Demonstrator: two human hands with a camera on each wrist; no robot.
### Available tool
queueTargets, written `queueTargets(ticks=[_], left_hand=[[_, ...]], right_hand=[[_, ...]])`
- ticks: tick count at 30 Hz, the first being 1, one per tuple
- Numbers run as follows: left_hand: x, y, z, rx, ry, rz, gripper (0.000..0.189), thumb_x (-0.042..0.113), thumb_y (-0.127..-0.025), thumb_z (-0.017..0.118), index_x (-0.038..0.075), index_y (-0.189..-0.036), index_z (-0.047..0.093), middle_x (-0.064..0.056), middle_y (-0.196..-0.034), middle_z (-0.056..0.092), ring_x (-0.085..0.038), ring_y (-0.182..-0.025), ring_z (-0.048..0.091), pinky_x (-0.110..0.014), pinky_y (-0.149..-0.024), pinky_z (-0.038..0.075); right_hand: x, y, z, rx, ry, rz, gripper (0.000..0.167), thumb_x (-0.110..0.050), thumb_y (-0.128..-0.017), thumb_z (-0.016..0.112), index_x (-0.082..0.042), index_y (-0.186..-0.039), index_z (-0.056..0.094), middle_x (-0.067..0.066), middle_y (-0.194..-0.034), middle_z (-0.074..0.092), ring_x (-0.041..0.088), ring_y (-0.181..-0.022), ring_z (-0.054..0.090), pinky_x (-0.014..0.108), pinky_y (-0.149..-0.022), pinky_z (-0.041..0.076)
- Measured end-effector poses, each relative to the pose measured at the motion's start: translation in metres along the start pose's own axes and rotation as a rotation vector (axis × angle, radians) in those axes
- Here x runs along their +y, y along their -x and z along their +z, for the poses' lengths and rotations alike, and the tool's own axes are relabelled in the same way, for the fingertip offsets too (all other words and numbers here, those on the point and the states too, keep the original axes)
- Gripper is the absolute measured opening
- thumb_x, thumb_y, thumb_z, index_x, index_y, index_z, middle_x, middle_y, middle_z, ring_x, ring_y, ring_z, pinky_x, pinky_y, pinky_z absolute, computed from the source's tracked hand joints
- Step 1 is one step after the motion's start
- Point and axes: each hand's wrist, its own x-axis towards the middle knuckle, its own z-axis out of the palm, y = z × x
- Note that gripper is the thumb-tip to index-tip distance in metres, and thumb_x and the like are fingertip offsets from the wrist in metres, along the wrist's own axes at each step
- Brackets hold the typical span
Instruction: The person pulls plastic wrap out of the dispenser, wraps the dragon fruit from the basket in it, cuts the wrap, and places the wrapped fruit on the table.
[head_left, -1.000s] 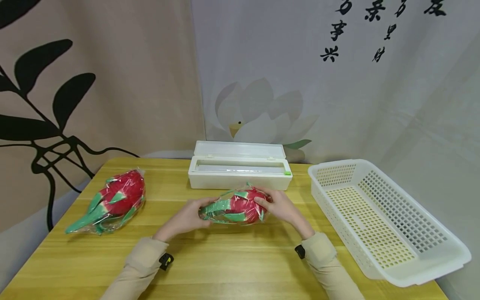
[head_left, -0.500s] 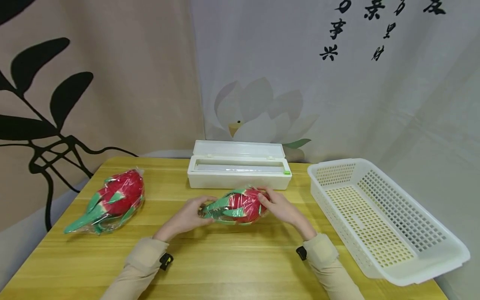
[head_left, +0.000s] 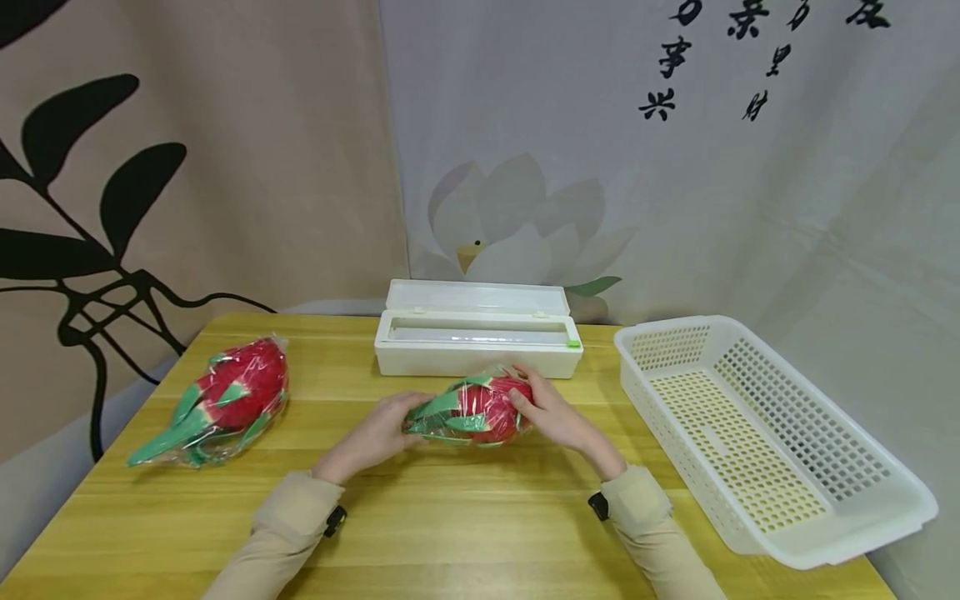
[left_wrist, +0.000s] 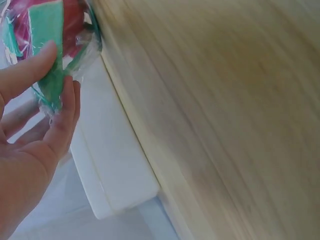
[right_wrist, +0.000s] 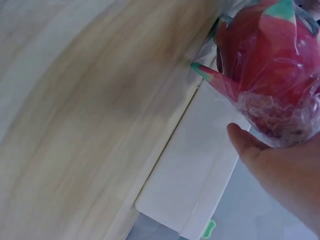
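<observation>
A red and green dragon fruit [head_left: 483,408] in clear plastic wrap lies between both hands, in front of the white box. My left hand [head_left: 382,429] pinches its green pointed end; in the left wrist view the thumb [left_wrist: 42,60] presses on a green leaf with the fingers beneath. Around the red rounded end, my right hand [head_left: 551,412] holds with the thumb in front and fingers over the top. In the right wrist view, crumpled wrap gathers at the red end of the fruit [right_wrist: 272,65]. A second wrapped dragon fruit [head_left: 251,383] lies at the left of the table.
Behind the hands stands a white cling film box [head_left: 480,362], its lid raised and a roll of film [head_left: 480,336] inside. A white perforated basket [head_left: 750,533] sits at the right edge of the wooden table [head_left: 465,533]. A printed curtain [head_left: 300,167] hangs behind.
The held dragon fruit has turned slightly in the hands. Its red end and my right hand have shifted a little left. The left hand keeps its place at the green end.
</observation>
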Motion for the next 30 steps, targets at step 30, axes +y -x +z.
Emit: queueTargets(ticks=[30], left_hand=[[0.005, -0.011, -0.005, 0.014, 0.186, -0.082, 0.04, 0.014, -0.096, 0.054, 0.0, -0.133, 0.045, -0.023, -0.126, 0.06, -0.033, -0.112, 0.061, -0.044, -0.093, 0.052]], right_hand=[[0.009, 0.004, -0.003, 0.109, 0.111, 0.106, 0.048, -0.04, -0.092, 0.061, -0.014, -0.131, 0.055, 0.009, -0.119, 0.066, 0.018, -0.101, 0.06, 0.038, -0.087, 0.051]])
